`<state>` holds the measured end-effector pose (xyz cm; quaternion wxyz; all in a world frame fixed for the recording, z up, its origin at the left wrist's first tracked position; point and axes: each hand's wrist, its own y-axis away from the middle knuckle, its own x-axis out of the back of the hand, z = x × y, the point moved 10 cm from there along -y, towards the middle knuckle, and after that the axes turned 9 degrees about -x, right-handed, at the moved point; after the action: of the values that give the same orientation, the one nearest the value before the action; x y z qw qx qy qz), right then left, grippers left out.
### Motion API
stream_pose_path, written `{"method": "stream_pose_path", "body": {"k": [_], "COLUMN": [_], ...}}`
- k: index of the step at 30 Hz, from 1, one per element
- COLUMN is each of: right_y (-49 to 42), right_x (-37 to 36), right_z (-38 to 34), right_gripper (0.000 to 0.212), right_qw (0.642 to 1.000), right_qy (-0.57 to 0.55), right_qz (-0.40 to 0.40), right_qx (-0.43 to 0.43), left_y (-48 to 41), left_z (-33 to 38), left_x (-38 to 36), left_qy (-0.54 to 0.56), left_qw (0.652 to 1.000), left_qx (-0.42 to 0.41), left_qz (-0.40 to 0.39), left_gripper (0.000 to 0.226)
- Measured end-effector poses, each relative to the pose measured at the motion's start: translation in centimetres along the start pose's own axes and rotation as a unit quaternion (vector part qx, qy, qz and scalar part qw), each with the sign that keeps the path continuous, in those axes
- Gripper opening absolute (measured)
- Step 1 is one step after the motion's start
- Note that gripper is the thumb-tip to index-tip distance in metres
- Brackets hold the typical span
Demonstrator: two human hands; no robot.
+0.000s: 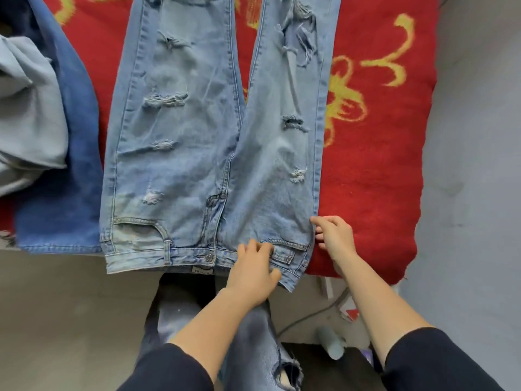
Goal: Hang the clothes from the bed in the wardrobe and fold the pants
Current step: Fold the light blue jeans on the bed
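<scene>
— What is closest to the person?

— Two arms in dark sleeves [169,368] reach forward. Under them are the person's own legs in faded grey-blue trousers [253,348] with a hole at the knee. A small pale green tube [331,345] lies on the grey floor [56,306] beside the legs.

— And the hands?

— The left hand [252,273] is on the waistband of the light blue ripped jeans [180,136], by the pocket on the right side. Its fingers are bent over the top of the cloth and its thumb sits at the band's edge, so it holds the band. The right hand [334,238] is just beside it, at the side seam of the jeans. Its fingers are curled and the tips touch the seam, but one cannot tell if they pinch it.

— Where are the jeans?

— They lie flat on the bed, front side up, on a red fuzzy blanket with yellow flowers [375,165]. The waistband is at the near edge of the bed, and its right corner hangs a little over the edge. A small round button shows in the middle of the band. The two legs go away from the person, a bit apart, with many torn spots.

— What else is on the bed?

— To the left, touching the jeans, lies a dark blue denim piece [70,179]. On top of it, further left, is a bunched pale grey-blue cloth [28,114].
</scene>
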<state>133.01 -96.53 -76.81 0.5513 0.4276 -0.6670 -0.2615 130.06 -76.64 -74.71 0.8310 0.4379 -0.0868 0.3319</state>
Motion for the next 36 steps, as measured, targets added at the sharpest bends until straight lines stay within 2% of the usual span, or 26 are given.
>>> {"method": "stream_pose_path", "body": {"k": [3,7,10,14,17,18,21,24,27,31,34,35,36], "right_y": [-0.5,0.9,2.8,3.9,3.0,2.9,4.2,7.4,12.6,18.5,19.5,18.8,17.9], "right_x": [0.0,-3.7,-5.4,-6.1,-5.2,-5.0,-6.1,-8.1,-12.9,-20.9,-27.1,-29.0,-30.4], "right_z": [-4.7,-8.0,-9.3,-10.3,-12.4,-13.3,-16.0,-20.6,-25.1,-27.7,-26.6,-25.6,-24.5], "right_gripper": [0.018,0.009,0.008,0.006,0.012,0.014,0.016,0.018,0.014,0.026,0.009,0.014,0.030], "right_qw": [0.998,0.988,0.979,0.971,0.981,0.985,0.989,0.979,0.959,0.934,0.923,0.921,0.914], "right_qy": [-0.001,0.035,0.050,0.074,0.068,0.056,0.017,-0.029,-0.023,0.021,0.075,0.125,0.197], "right_qz": [-0.027,-0.142,-0.190,-0.226,-0.165,-0.141,-0.117,-0.102,-0.121,-0.189,-0.240,-0.238,-0.222], "right_qx": [0.049,0.041,0.046,0.040,0.070,0.078,0.089,0.175,0.256,0.304,0.291,0.282,0.277], "left_y": [-0.6,-1.4,-2.2,-2.2,-1.4,-0.9,0.9,3.0,5.6,9.1,11.1,11.6,11.8], "left_z": [0.6,1.6,1.3,0.6,-1.4,-2.2,-5.1,-6.8,-10.1,-17.0,-22.2,-23.6,-24.6], "left_x": [-0.9,-2.0,-1.8,-0.7,1.1,1.8,4.4,8.5,13.3,16.5,17.1,16.7,16.1], "left_qy": [-0.048,-0.077,-0.065,-0.012,0.130,0.185,0.272,0.330,0.333,0.364,0.356,0.342,0.330], "left_qw": [0.997,0.986,0.978,0.976,0.970,0.962,0.947,0.932,0.927,0.896,0.881,0.885,0.889], "left_qx": [0.055,0.134,0.189,0.212,0.186,0.173,0.140,0.117,0.115,0.168,0.203,0.220,0.235], "left_qz": [0.032,0.053,0.059,0.044,0.092,0.099,0.099,0.094,0.131,0.192,0.236,0.227,0.212], "left_gripper": [0.046,0.075,0.077,0.059,0.013,0.007,0.016,0.024,0.015,0.019,0.008,0.007,0.004]}}
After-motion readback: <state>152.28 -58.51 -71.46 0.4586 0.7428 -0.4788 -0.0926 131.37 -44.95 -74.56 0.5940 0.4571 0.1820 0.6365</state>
